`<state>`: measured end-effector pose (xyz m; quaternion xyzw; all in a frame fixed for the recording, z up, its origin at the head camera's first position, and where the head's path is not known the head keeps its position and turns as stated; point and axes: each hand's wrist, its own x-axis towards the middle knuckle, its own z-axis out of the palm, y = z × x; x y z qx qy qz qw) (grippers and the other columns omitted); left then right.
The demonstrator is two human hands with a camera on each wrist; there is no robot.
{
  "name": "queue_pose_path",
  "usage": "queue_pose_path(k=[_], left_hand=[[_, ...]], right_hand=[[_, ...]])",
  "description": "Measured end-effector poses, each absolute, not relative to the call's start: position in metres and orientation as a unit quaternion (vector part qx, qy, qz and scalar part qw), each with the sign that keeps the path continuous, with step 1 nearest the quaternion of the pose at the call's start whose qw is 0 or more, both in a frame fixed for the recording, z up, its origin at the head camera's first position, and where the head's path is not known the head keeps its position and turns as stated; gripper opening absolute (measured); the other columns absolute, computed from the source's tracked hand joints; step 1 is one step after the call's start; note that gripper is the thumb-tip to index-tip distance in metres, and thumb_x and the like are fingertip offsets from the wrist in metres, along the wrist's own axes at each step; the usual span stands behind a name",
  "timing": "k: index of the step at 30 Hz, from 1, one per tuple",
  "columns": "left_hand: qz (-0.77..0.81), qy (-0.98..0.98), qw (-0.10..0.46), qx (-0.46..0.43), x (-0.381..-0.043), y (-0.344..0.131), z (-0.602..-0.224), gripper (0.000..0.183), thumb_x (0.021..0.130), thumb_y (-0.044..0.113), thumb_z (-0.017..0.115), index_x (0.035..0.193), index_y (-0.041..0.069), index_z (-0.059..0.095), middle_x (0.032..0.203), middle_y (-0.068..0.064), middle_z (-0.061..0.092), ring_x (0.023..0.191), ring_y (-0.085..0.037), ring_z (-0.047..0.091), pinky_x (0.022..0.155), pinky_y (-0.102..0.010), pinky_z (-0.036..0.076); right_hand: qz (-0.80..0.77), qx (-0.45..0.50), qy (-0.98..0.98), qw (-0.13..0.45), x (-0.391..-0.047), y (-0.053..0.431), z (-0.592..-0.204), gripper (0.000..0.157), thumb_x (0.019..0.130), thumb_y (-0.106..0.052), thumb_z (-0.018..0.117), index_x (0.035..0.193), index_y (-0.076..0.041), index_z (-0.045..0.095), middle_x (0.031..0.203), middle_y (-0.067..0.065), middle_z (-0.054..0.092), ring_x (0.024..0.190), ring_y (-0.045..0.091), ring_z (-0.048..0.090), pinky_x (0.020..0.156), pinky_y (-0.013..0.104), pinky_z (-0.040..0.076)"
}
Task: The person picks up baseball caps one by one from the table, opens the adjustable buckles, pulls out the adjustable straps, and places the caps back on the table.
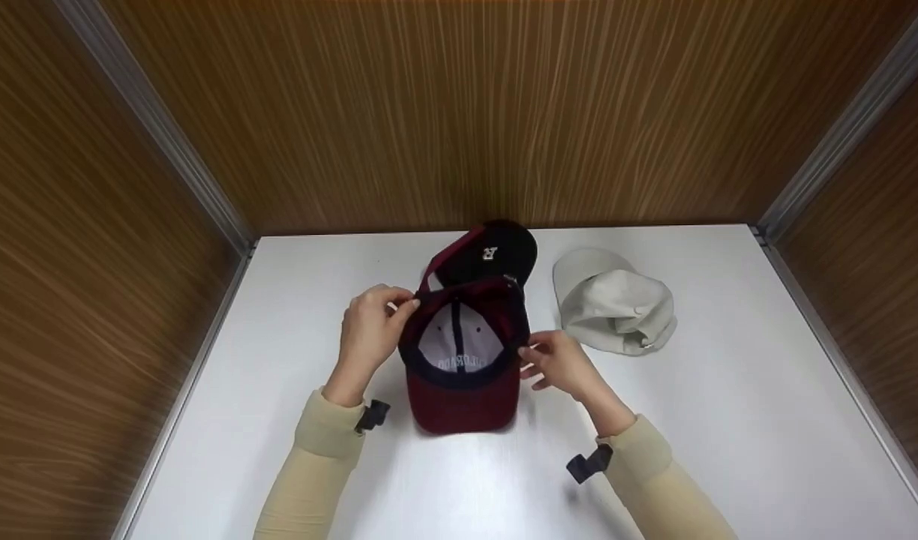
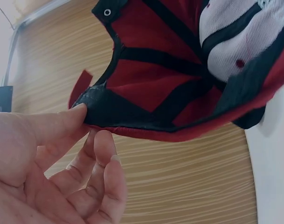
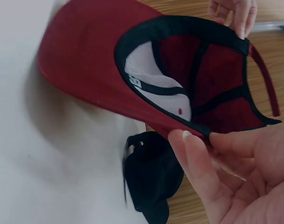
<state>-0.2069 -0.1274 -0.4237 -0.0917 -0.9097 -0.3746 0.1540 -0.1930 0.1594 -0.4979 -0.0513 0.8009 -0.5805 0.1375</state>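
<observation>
A dark red baseball cap (image 1: pixel 463 409) is held with its inside toward me and its brim toward the near side. The lining shows dark bands and a pale front panel with reversed lettering. My left hand (image 1: pixel 369 326) pinches the sweatband edge at the back left, between thumb and fingers. On the opposite side, my right hand (image 1: pixel 564 365) pinches the rim between thumb and fingers. In the right wrist view, a loose red strap (image 3: pixel 266 79) hangs from the cap's back edge. A black cap (image 1: pixel 515 247) with a white letter R lies just behind, partly hidden.
To the right on the white table (image 1: pixel 729 420) lies a light grey cap (image 1: pixel 624 300), its crown crumpled. Wood-patterned panels (image 1: pixel 459 112) rise at the back and both sides. Dark wrist cameras (image 1: pixel 374 415) sit on both sleeves.
</observation>
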Motion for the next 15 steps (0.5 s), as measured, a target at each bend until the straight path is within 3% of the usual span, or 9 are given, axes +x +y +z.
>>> queue_pose_path(k=[7, 15], left_hand=[[-0.387, -0.884, 0.234, -0.114, -0.2, -0.133, -0.415, 0.011, 0.09, 0.014, 0.073, 0.093, 0.005, 0.076, 0.084, -0.003, 0.068, 0.069, -0.015, 0.063, 0.062, -0.034, 0.052], [-0.414, -0.857, 0.275, -0.135, -0.188, -0.141, -0.414, 0.009, 0.089, 0.01, 0.073, 0.093, 0.002, 0.076, 0.085, -0.003, 0.068, 0.072, -0.013, 0.062, 0.063, -0.03, 0.052]], right_hand=[[-0.591, -0.049, 0.798, 0.102, -0.208, 0.143, -0.49, 0.013, 0.098, -0.002, 0.056, 0.099, 0.006, 0.065, 0.088, 0.018, 0.067, 0.081, 0.034, 0.071, 0.051, 0.034, 0.056], [-0.594, -0.049, 0.802, 0.036, -0.224, 0.127, -0.489, 0.011, 0.096, 0.001, 0.058, 0.095, 0.005, 0.069, 0.092, 0.016, 0.069, 0.084, 0.032, 0.071, 0.051, 0.033, 0.056]])
